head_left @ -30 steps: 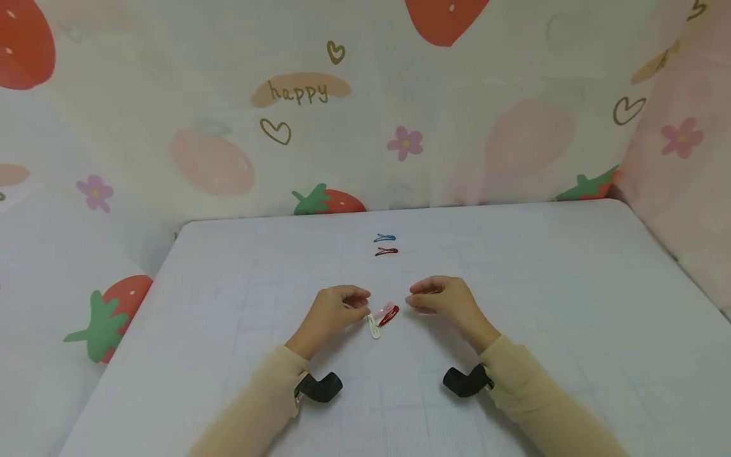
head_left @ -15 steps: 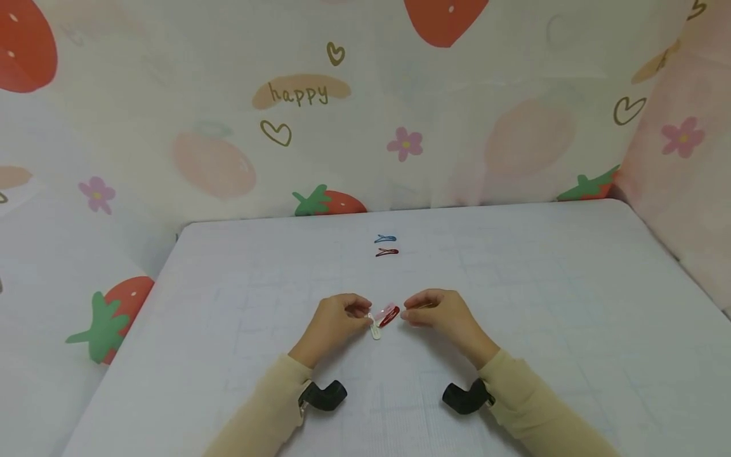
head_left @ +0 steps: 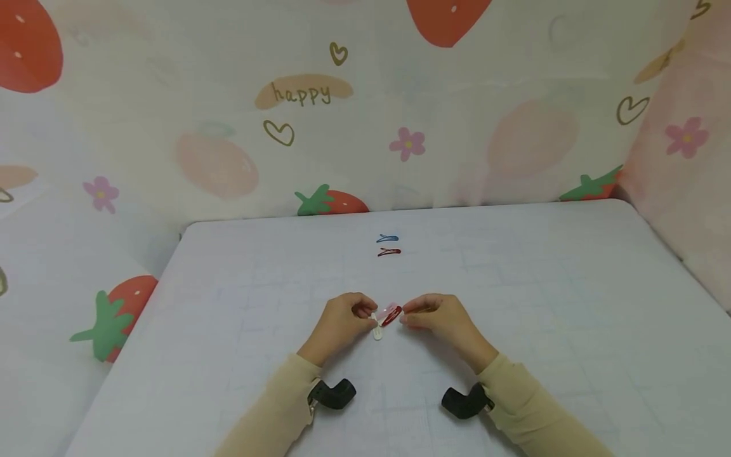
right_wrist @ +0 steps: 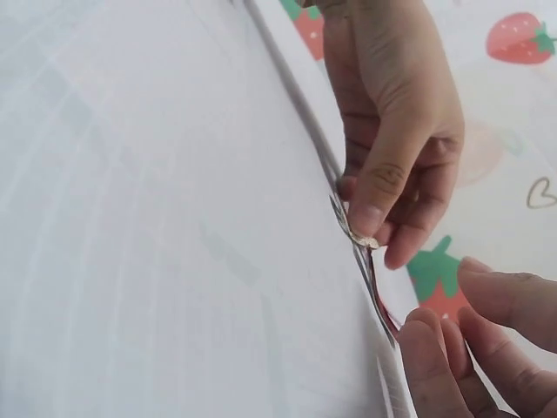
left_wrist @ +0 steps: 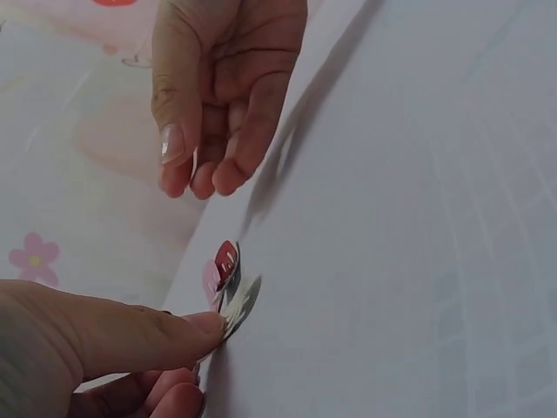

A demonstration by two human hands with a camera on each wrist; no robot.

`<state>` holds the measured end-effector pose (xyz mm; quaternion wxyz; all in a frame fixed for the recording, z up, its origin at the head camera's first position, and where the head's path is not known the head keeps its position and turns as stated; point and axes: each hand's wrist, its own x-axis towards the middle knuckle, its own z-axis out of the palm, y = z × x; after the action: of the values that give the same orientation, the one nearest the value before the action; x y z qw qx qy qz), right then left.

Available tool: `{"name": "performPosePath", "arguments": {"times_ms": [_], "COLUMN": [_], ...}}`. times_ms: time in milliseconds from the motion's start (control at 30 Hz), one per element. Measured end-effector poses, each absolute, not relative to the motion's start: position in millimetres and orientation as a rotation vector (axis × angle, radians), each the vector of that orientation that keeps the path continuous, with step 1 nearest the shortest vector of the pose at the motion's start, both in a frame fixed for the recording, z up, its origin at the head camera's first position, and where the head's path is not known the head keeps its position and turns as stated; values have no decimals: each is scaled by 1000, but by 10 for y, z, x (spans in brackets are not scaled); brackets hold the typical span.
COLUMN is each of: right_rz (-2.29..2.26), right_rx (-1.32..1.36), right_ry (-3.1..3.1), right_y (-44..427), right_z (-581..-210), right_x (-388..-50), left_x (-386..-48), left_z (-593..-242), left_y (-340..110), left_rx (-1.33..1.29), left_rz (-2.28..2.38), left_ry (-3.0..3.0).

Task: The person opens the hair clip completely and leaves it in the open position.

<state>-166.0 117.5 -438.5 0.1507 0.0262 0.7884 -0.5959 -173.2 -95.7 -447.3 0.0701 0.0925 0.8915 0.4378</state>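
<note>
Head: one blue clip [head_left: 393, 238] and one red clip [head_left: 395, 251] lie beyond one pink clip [head_left: 385, 311], one cream clip [head_left: 377, 334] and another red clip [head_left: 392, 315] between left hand [head_left: 342, 322] and right hand [head_left: 444, 320]. Left wrist: the left hand pinches the cream clip. Right wrist: the right hand, loose-fingered, grasps nothing.

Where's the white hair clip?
In the head view, the white hair clip is near the middle, pinched by the left hand, just left of the pink clip and the nearer red clip.
</note>
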Motion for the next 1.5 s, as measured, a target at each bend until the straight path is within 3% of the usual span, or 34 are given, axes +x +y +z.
{"name": "performPosePath", "arguments": {"times_ms": [600,967,1500], "right_rz": [-1828,-1936,-2144], "right_rx": [-31,-9,-21], "right_ry": [2101,2001,1989], "right_y": [1063,1032,1072], "right_z": [-4449,-4452,-4452], "right_x": [-1611,-1619,-1637], "left_x": [-1799,-1767,-1723], "left_z": [-4482,-4470,-4471], "left_y": [-1169,-1068,-976], "left_rx": [304,247,253], "left_rz": [1464,1806,1900], "left_ry": [2379,2229,2262]}}
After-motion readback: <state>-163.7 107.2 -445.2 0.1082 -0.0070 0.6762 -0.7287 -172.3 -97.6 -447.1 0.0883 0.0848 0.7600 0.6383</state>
